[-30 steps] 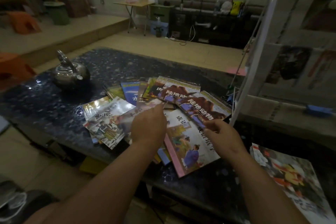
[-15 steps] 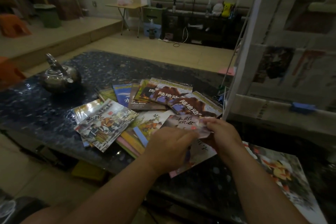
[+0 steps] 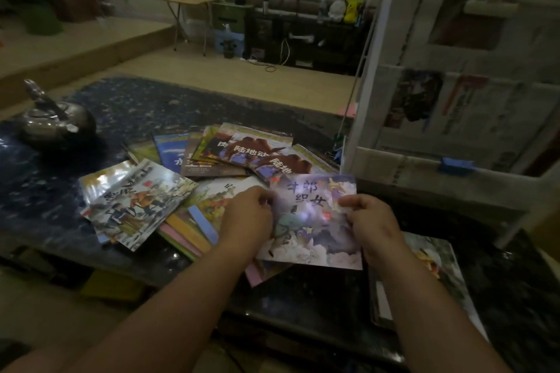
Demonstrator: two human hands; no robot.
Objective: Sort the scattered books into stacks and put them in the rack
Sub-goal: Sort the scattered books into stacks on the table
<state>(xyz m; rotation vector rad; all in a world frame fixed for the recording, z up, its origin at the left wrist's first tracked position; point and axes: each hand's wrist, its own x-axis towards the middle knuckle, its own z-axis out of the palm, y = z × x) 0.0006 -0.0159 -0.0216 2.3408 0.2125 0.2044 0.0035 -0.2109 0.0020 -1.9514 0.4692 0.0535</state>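
Drawn from the pile (image 3: 136, 200) within the last second, a purple book (image 3: 315, 221) now hangs just above its near-right edge, left hand (image 3: 248, 215) and right hand (image 3: 374, 221) curled round its side edges. Sorting looks barely begun; the rack (image 3: 424, 166) waits at right.

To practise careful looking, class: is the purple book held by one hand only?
No: the left hand grips the left edge of the purple book and the right hand grips its right edge.

Left hand (image 3: 247, 215), right hand (image 3: 371, 221) bare. Left forearm (image 3: 169, 306), right forearm (image 3: 430, 312) bare to frame's lower edge.
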